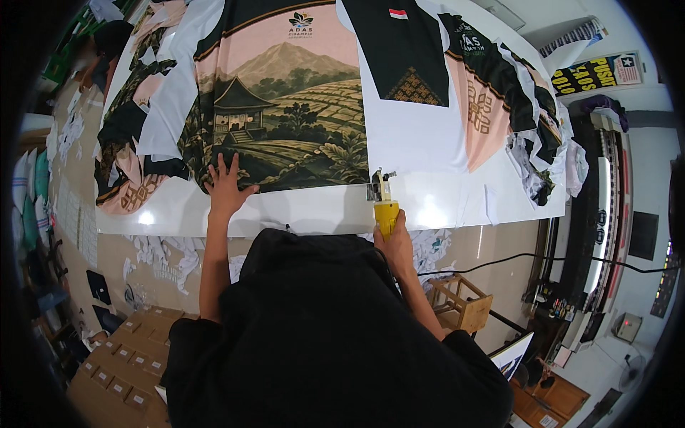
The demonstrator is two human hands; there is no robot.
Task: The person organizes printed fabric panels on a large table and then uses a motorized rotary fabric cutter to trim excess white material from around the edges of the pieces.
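My left hand (230, 192) lies with fingers spread on the lower left part of a printed fabric panel (300, 114), which shows a mountain, a hut and terraced fields. My right hand (397, 247) is wrapped round the yellow body of an electric fabric cutter (385, 208). The cutter's metal head is at the panel's lower right corner, beside the white margin of the cloth; whether the blade touches the cloth I cannot tell. A dark green piece with a gold pattern (410, 75) lies to the right of the panel.
Printed cut pieces are heaped on the white table (285, 221) at the left (135, 157) and right (492, 93). A black power cord (514, 259) runs off rightward. White scraps (168, 253) litter the floor, near a wooden stool (460, 303) and cardboard boxes (118, 371).
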